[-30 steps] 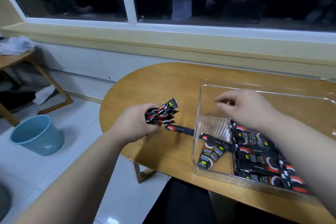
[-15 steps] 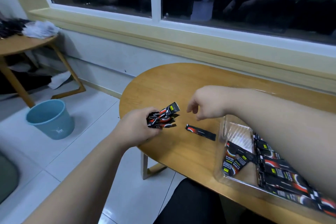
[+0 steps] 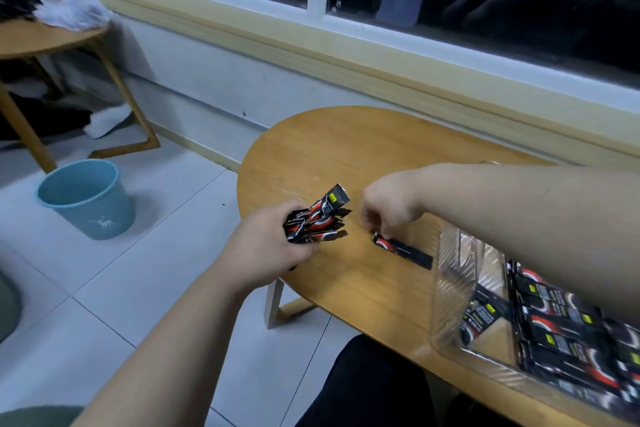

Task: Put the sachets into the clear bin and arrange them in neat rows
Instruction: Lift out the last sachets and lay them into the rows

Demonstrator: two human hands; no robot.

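My left hand (image 3: 266,246) grips a bunch of black-and-red sachets (image 3: 320,218) above the near left edge of the wooden table (image 3: 346,149). A single sachet (image 3: 403,250) lies flat on the table between that bunch and the clear bin (image 3: 450,281). My right hand (image 3: 389,206) reaches down over its left end, with fingertips at or on that end. The bin stands at the right, with a row of sachets (image 3: 561,333) laid flat in it and two loose sachets (image 3: 479,317) lying askew at its left side.
A blue waste bucket (image 3: 86,199) stands on the tiled floor to the left. Behind it is a second wooden table (image 3: 45,38) with cloths on top. The window sill and wall run behind the table. My dark-clad lap shows below the table edge.
My right hand left the bin, crossed to the left and came down onto the end of the lone sachet on the table. The view swung left. The left hand keeps its bunch.
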